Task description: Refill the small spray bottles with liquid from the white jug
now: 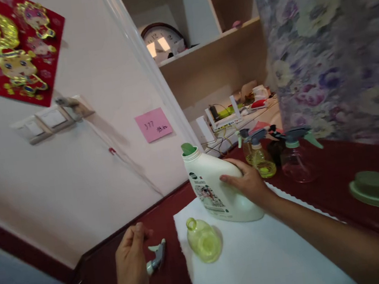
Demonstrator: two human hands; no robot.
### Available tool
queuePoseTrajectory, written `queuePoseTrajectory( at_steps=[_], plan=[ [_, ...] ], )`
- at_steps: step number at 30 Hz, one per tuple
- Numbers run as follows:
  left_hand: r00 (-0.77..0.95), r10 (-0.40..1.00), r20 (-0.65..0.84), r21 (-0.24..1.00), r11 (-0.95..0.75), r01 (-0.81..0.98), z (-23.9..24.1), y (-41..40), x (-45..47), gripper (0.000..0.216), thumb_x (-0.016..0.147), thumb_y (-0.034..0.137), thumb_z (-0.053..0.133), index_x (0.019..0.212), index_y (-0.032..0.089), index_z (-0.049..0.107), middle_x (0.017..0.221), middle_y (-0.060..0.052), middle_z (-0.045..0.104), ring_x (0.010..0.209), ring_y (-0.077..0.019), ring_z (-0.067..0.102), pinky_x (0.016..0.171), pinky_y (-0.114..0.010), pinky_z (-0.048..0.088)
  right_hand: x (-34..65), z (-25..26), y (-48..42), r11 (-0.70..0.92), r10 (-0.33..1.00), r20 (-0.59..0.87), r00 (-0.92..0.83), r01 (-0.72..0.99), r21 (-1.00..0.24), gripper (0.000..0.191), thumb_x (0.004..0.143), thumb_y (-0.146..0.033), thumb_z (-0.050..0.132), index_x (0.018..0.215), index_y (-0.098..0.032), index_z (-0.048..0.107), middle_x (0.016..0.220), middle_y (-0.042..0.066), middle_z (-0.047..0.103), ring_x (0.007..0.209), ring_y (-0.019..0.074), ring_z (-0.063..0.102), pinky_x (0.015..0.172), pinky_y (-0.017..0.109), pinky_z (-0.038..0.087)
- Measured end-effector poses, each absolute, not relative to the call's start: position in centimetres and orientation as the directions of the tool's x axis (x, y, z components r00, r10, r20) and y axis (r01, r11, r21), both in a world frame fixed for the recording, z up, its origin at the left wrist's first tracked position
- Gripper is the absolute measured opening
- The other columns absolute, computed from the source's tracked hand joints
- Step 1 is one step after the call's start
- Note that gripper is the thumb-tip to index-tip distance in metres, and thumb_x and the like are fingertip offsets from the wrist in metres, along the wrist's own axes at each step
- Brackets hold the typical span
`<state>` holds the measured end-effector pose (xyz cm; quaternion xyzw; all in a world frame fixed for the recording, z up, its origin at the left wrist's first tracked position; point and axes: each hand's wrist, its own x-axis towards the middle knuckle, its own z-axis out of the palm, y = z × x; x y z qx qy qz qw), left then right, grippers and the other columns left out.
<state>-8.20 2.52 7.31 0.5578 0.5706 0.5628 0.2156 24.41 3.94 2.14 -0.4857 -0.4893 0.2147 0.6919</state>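
Detergent jug (222, 189) is the anchor here: a big white jug with a green cap standing on the white cloth (260, 258) spread over the dark red bench (338, 187). The right hand (247, 182) wraps around the jug's handle side, fingers closed on it, holding it upright. Just in front of the jug, on the same cloth, sits a small yellow-green spray bottle (204, 240), its neck open and no head on it. To the left of the jug, off the cloth, the left hand (131, 261) hangs over the bench with fingers loosely curled around the grey-green trigger spray head (157, 258); whether it truly grips it or just rests against it, I cannot tell.

Behind the jug stand two more spray bottles, one yellow (259, 156), one clear pink (294, 158), both with heads on. Far to the right of the jug lies a green lid (375, 188).

It looks like a refill in progress: head off, small bottle open, jug in hand. Pouring would call for uncapping the jug, then a slow, careful tilt into that narrow neck, with the little bottle likely to tip.
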Motion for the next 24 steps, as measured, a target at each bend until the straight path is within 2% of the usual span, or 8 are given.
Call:
queuePoseTrajectory(
  at_steps=[3, 6, 10, 13, 16, 18, 21, 24],
  plan=[
    [-0.305, 0.858, 0.414, 0.875, -0.281, 0.395, 6.8, 2.0, -10.6, 0.05, 0.085, 0.062, 0.058, 0.058, 0.02, 0.05, 0.061, 0.002, 0.055, 0.063, -0.0153, 0.051, 0.063, -0.026, 0.041, 24.8, 1.5, 3.9, 0.431, 0.77, 0.48, 0.421, 0.211, -0.877, 0.058, 0.075, -0.052, 0.074, 0.123, -0.021, 0.065, 0.111, 0.009, 0.074, 0.095, 0.028, 0.069, 0.083, 0.042, 0.056],
    [-0.355, 0.847, 0.396, 0.857, -0.203, 0.473, 5.7, 1.3, -12.5, 0.054, 0.087, 0.063, 0.054, 0.054, 0.021, 0.045, 0.054, 0.003, 0.049, 0.057, -0.0152, 0.047, 0.057, -0.027, 0.037, 25.5, 1.1, 3.7, 0.442, 0.722, 0.526, 0.45, 0.285, -0.85, 0.053, 0.082, -0.052, 0.067, 0.124, -0.021, 0.064, 0.107, 0.008, 0.069, 0.096, 0.0283, 0.065, 0.085, 0.046, 0.052],
    [-0.373, 0.853, 0.365, 0.833, -0.121, 0.54, 3.9, 0.8, -14.2, 0.045, 0.081, 0.063, 0.061, 0.068, 0.02, 0.058, 0.056, 0.004, 0.05, 0.056, -0.0161, 0.05, 0.056, -0.027, 0.039, 26.2, 1.7, 2.1, 0.512, 0.489, 0.694, 0.529, 0.47, -0.719, 0.043, 0.087, -0.041, 0.062, 0.125, -0.02, 0.062, 0.095, 0.005, 0.054, 0.09, 0.0256, 0.055, 0.086, 0.044, 0.047],
    [-0.27, 0.888, 0.373, 0.799, -0.159, 0.579, 2.4, 0.8, -15.0, 0.041, 0.073, 0.053, 0.072, 0.098, 0.02, 0.07, 0.076, -0.001, 0.067, 0.072, -0.0216, 0.063, 0.069, -0.032, 0.05, 25.5, 2.0, 0.0, 0.596, 0.311, 0.867, 0.39, 0.63, -0.497, 0.034, 0.088, -0.03, 0.064, 0.121, -0.023, 0.061, 0.089, 0.002, 0.051, 0.081, 0.0218, 0.053, 0.078, 0.039, 0.048],
    [-0.054, 0.942, 0.331, 0.67, -0.194, 0.716, 0.9, 1.1, -15.6, 0.033, 0.075, 0.038, 0.07, 0.105, 0.024, 0.075, 0.11, -0.009, 0.073, 0.104, -0.03, 0.065, 0.095, -0.039, 0.048, 23.3, 1.3, -1.7, 0.73, 0.321, 0.943, 0.082, 0.613, -0.302, 0.031, 0.09, -0.02, 0.06, 0.121, -0.02, 0.056, 0.085, 0.001, 0.054, 0.071, 0.0177, 0.052, 0.066, 0.033, 0.048],
    [0.07, 0.957, 0.281, 0.509, -0.211, 0.835, 0.0, 1.4, -15.8, 0.035, 0.078, 0.028, 0.063, 0.111, 0.026, 0.075, 0.122, -0.009, 0.071, 0.117, -0.0311, 0.06, 0.104, -0.04, 0.041, 21.5, 0.2, -2.2, 0.789, 0.351, 0.929, -0.115, 0.571, -0.227, 0.027, 0.092, -0.018, 0.058, 0.119, -0.019, 0.055, 0.081, 0.002, 0.057, 0.068, 0.0182, 0.054, 0.062, 0.032, 0.048],
    [0.139, 0.968, 0.211, 0.222, -0.186, 0.957, -1.1, 2.0, -16.1, 0.049, 0.078, 0.017, 0.054, 0.125, 0.025, 0.068, 0.127, -0.007, 0.069, 0.118, -0.0285, 0.058, 0.105, -0.038, 0.04, 19.1, -1.7, -2.5, 0.77, 0.539, 0.811, -0.226, 0.522, -0.367, 0.019, 0.096, -0.022, 0.051, 0.114, -0.021, 0.057, 0.085, 0.004, 0.062, 0.075, 0.0214, 0.061, 0.065, 0.036, 0.052],
    [0.142, 0.969, 0.2, 0.091, -0.163, 0.982, -1.6, 2.5, -16.2, 0.049, 0.079, 0.015, 0.048, 0.123, 0.02, 0.068, 0.12, -0.009, 0.071, 0.11, -0.0275, 0.06, 0.101, -0.039, 0.042, 17.7, -3.1, -2.5, 0.582, 0.796, 0.576, -0.188, 0.497, -0.643, 0.021, 0.097, -0.028, 0.049, 0.115, -0.023, 0.057, 0.095, 0.006, 0.064, 0.084, 0.0232, 0.064, 0.073, 0.041, 0.055]
  ],
)
